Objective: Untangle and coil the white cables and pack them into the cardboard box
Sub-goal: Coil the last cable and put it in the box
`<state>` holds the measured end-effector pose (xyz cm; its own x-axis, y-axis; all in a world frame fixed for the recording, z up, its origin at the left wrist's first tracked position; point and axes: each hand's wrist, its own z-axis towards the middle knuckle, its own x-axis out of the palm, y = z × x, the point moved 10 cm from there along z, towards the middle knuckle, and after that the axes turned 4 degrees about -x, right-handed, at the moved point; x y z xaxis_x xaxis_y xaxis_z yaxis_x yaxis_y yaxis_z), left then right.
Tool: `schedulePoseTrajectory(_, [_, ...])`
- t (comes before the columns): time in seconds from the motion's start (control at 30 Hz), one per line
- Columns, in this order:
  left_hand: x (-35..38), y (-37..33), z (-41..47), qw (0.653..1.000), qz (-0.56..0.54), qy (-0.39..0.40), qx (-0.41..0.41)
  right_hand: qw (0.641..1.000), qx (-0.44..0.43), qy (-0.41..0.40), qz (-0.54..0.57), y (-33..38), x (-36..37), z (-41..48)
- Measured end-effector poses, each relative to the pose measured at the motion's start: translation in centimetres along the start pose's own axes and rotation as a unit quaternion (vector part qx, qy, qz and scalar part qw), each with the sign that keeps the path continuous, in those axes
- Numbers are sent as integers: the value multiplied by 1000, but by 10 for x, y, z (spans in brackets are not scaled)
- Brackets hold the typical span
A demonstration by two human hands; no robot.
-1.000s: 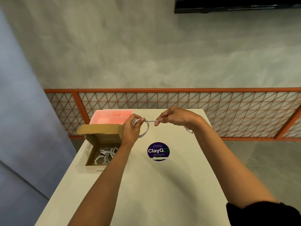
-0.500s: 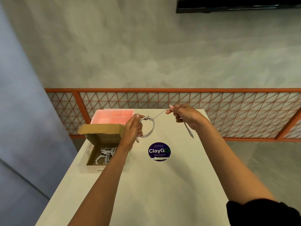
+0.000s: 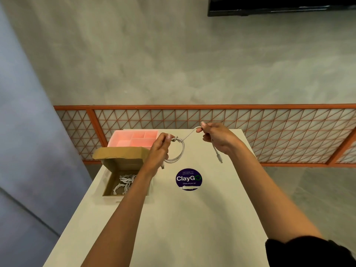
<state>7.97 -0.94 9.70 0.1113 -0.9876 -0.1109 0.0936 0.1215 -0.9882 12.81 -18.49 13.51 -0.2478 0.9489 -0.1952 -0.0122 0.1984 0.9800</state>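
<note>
l hand held above the table, fingers curled & clamped on a white braided cable, pinching it by the thumb where a strand is wrapped round the top of a small coil. coil loop hangs below the fingers, off the tabletop; one plug end pokes out just under the l hand. from the wrap a single strand runs up & to the right to the r hand, which pinches it btwn thumb & fingertips, the other fingers curled in. rest of that strand drops from the r hand, its plug dangling free above the table.

open brown cardboard box sits at the table's left edge, lid flap tipped back, under the l forearm. inside it lie several coiled white cables. just behind the box: a pink plastic tray w/ compartments. round purple "claygo" sticker is on the white rectangular table, near the box & below the hands. orange lattice railing runs behind the table. black sleeve on the r arm, low right.
</note>
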Motion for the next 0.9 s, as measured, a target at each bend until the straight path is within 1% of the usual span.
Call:
schedulePoseTrajectory(0.07, [4,-7,-2,999,28,-1,36,999,7,-1,42,-2,2,3])
schedulePoseTrajectory(0.13, [6,-11,-3,998,18,-1,53,997,12,9,80,-4,5,3])
schedulePoseTrajectory(0.2, [3,-13,-3,998,-3,-17,63,993,15,34,111,-5,9,1])
schedulePoseTrajectory(0.3, [-3,-14,-2,996,-12,-41,73,984,7,93,151,-7,18,-3])
schedulePoseTrajectory(0.4, [-8,-13,-1,996,-16,-56,69,978,-26,146,144,-6,20,-6])
schedulePoseTrajectory(0.47, [-9,-11,-2,996,-25,-66,60,980,-42,152,123,-6,16,-6])
schedulePoseTrajectory(0.5, [-10,-10,-3,995,-32,-73,53,983,-52,147,100,-6,14,-5])
schedulePoseTrajectory(0.57, [-12,-8,-4,995,-46,-82,42,989,-84,118,1,-7,6,-4])
schedulePoseTrajectory(0.63, [-12,-7,-4,995,-53,-85,31,986,-117,65,-95,-5,-2,-2])
schedulePoseTrajectory(0.67, [-11,-6,-4,995,-55,-84,25,986,-127,37,-104,-4,-6,0])
schedulePoseTrajectory(0.8, [-3,-2,-3,996,-63,-68,11,990,-131,-59,-2,-6,-15,6])
schedulePoseTrajectory(0.9, [3,-2,-1,995,-77,-58,7,984,-128,-79,95,-11,-10,8])
